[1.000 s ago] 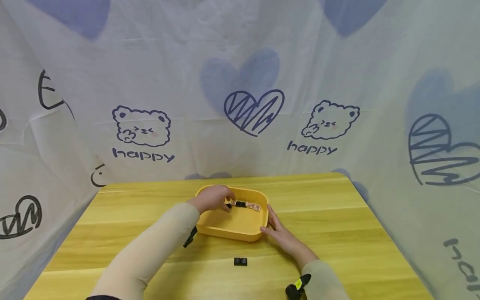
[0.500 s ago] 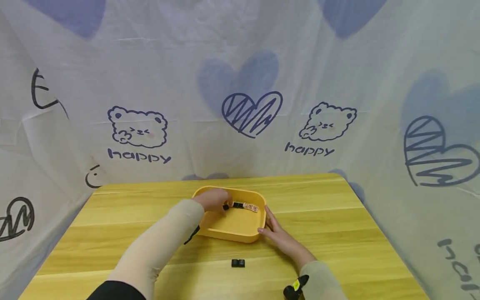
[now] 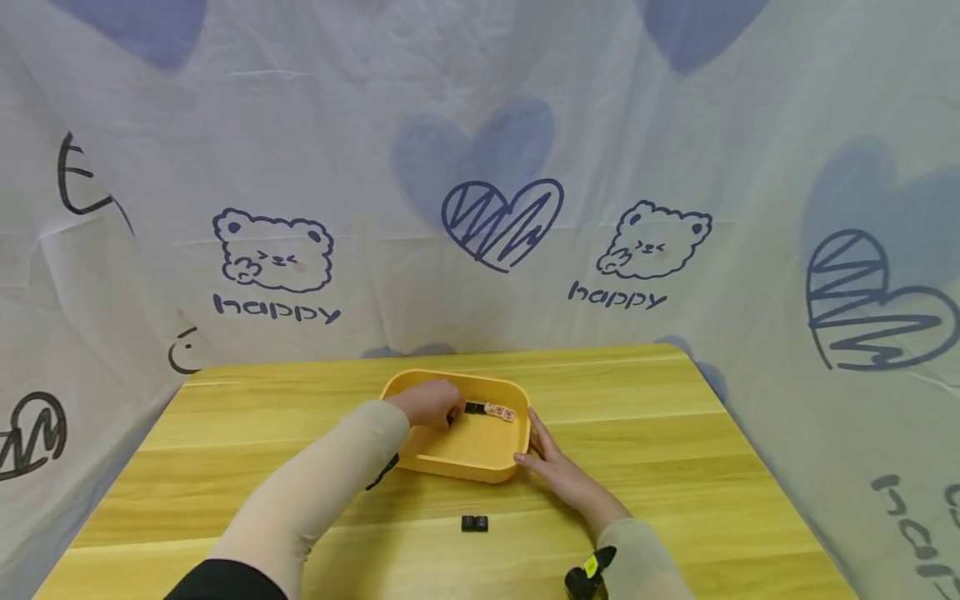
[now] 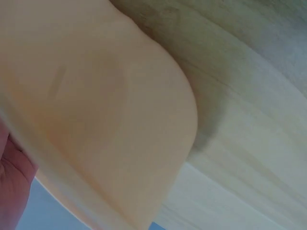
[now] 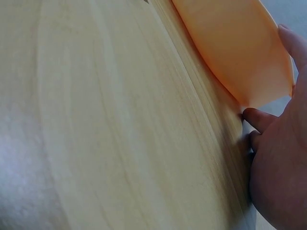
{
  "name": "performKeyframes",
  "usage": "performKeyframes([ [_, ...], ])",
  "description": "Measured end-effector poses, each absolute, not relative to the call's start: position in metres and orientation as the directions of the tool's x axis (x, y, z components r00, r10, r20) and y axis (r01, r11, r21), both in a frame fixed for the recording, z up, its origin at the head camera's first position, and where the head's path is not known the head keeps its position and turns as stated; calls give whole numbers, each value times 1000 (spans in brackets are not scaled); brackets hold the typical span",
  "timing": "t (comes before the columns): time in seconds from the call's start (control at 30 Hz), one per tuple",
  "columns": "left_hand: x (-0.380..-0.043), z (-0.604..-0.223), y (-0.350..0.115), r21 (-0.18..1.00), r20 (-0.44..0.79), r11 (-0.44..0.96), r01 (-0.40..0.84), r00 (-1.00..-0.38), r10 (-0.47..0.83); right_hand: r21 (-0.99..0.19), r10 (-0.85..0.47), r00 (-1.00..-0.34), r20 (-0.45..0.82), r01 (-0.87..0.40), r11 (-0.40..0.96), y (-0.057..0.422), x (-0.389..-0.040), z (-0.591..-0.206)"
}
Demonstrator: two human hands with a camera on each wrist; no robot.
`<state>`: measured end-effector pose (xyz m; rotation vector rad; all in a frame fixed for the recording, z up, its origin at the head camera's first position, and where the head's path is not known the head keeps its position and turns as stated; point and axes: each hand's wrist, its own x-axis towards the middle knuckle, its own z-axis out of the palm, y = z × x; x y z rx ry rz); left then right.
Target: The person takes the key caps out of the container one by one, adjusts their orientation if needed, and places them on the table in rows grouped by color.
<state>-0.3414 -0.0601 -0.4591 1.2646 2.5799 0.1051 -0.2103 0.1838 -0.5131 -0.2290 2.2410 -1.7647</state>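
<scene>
A yellow plastic tray (image 3: pixel 480 472) sits on the wooden table. In the head view my left hand (image 3: pixel 429 403) reaches inside it, fingers bent down and pinching a small black block (image 3: pixel 451 418), mostly covered by the fingers. To the right of those fingers, a row along the tray's back wall has black blocks (image 3: pixel 476 407), then several whitish blocks with reddish marks (image 3: pixel 500 412). My right hand (image 3: pixel 561 475) rests against the tray's right side, thumb at the rim by the near corner, straight fingers along the outer wall. The left wrist view shows mainly the tray's outer wall (image 4: pixel 139 105).
Two small black blocks (image 3: pixel 474 523) lie side by side on the table (image 3: pixel 645 442) in front of the tray. Behind the table hangs a pale cloth (image 3: pixel 390 275) with hearts and bears printed on it.
My left fingers have closed in further beside the row, now hiding a whitish block seen a second ago and most of the black one. The right hand keeps its place on the tray.
</scene>
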Motion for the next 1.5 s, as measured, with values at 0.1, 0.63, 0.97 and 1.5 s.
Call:
performKeyframes([
  [0.1, -340, -458, -60, 191, -190, 617, 764, -587, 787, -968, -293, -948, -122, 49, 247, 184, -211, -513],
  [0.63, -303, -442, -64, 198, -1, 486, 851, -496, 869, -969, -294, -948, -124, 52, 242, 183, -208, -511],
  [0.97, -270, -429, -85, 405, 190, 423, 811, -527, 828, -964, -278, -952, -127, 52, 261, 182, -207, -511],
  [1.5, -226, -442, -103, 658, 171, 474, 585, -729, 663, -970, -287, -950, -125, 57, 236, 181, -209, -509],
])
